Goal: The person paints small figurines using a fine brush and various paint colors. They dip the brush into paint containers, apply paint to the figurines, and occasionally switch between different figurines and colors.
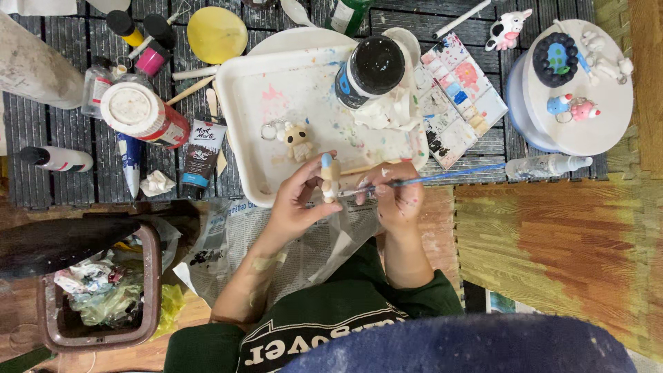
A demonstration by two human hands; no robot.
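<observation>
Head view, left hand [293, 200] gripping clay figurine [330, 178], right hand [394, 193] holding paintbrush [428, 179], white tray [276, 103] behind, black jar [369, 69].

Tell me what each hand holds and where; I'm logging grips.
Left hand pinches the small tan clay figurine by its body; right hand holds the blue-handled paintbrush near its bristles.

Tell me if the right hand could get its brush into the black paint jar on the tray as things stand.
Probably yes: the black paint jar stands open just beyond the right hand, nothing between them.
</observation>
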